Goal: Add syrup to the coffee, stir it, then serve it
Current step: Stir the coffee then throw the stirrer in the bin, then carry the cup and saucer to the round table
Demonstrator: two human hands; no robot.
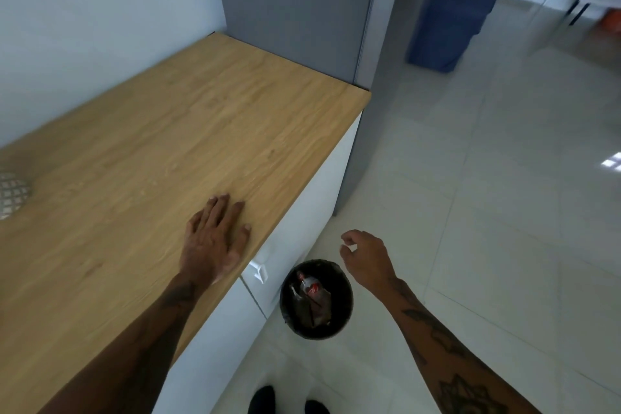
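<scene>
1. Head view: the left hand [215,239] lies palm down and flat on the wooden table [161,131], near its front edge; the fingers are stretched out and point away from the person, toward the far corner; this grip is wide and holds nothing.
2. The right hand [364,257] hangs in the air off the table's edge, above and just to the right of a black bin [289,299] on the floor; its fingers curl loosely with thumb and forefinger near each other but apart; the grip is narrow yet empty.
3. Inside the bin lies a bottle [311,289] with a red label among dark litter; its long axis runs from upper left to lower right.
4. Neither coffee nor syrup shows in this view; at the left edge a patterned round thing [11,193] sits on the table, too cropped to tell what it is.
5. A grey cabinet [295,10] stands past the table's far end; a blue container [447,20] stands beyond on the pale tiled floor [487,212].
</scene>
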